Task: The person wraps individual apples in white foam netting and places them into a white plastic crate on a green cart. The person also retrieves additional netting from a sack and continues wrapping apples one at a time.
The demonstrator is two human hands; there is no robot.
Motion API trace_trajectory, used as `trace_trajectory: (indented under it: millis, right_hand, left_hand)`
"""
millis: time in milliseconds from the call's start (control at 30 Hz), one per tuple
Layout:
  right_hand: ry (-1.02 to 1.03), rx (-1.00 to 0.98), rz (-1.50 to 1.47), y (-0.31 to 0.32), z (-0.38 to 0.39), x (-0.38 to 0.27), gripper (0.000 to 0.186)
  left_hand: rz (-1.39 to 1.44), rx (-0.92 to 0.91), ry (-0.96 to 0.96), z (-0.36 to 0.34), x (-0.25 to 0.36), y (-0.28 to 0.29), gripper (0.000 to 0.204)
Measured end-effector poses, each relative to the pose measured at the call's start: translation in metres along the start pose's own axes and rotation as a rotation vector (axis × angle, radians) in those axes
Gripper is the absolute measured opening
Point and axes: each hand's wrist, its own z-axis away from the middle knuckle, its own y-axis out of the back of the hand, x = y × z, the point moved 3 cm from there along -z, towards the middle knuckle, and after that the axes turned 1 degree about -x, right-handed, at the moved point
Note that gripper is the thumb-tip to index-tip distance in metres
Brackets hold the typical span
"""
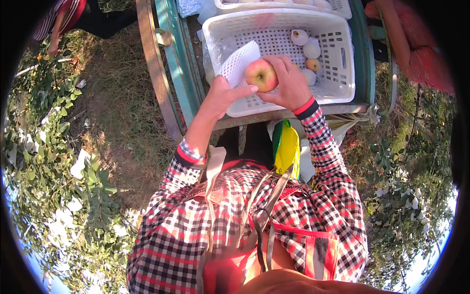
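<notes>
We are outdoors in an orchard: dry grass (122,112) and leafy branches (54,161) lie left of our hands (254,90), more foliage to their right, and just beyond them a white slotted crate (338,59) holds wrapped fruit (312,48) on a green cart (178,59)

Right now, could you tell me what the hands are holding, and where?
Right hand grips an apple round its side; left hand pinches a foam net at its lower edge.
</notes>
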Motion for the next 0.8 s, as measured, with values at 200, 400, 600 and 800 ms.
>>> trace_trajectory:
  millis: [200,400,600,800]
  right_hand:
    - [0.101,0.033,-0.012,0.002,0.018,-0.023,0.076]
    - [0.009,-0.073,-0.451,0.015,0.033,-0.02,0.063]
    - [-0.31,-0.413,-1.252,-0.041,0.069,-0.017,0.041]
    - [-0.635,-0.244,-2.239,-0.071,0.092,-0.035,0.064]
  left_hand:
    - [-0.119,-0.049,-0.052,0.013,0.0,-0.019,0.07]
    - [-0.039,-0.068,0.144,0.031,-0.018,-0.01,0.08]
    - [0.649,-0.492,0.308,0.077,-0.032,-0.026,0.097]
    - [0.912,-0.476,0.381,0.067,-0.042,-0.007,0.088]
